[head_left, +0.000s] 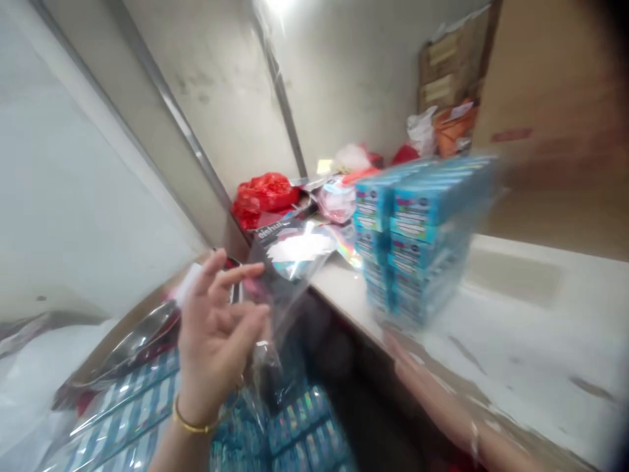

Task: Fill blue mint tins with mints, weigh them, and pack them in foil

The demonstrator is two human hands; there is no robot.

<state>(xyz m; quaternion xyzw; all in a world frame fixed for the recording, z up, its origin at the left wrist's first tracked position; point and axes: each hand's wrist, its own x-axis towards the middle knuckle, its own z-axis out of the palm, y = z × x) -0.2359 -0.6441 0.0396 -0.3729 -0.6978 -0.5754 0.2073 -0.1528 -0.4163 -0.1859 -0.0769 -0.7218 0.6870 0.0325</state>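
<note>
My left hand [221,328] is raised at centre left, its fingers apart and slightly curled. Its fingertips are close to a clear plastic bag [289,282] with dark print; whether they touch it I cannot tell. To the right, a block of stacked blue boxes [417,242] in shiny clear wrap stands over the white table. My right hand [400,354] reaches in from the lower right to the block's bottom edge, smeared by motion, its fingers hidden. Beneath my left hand lie many wrapped blue boxes [295,432] in a large carton.
The white table [531,334] runs along the right, with a dark gap beside its edge. A red plastic bag [268,196] and loose packaging lie at the back against the wall. A large cardboard box [555,131] stands at the right, and white plastic [73,367] at the left.
</note>
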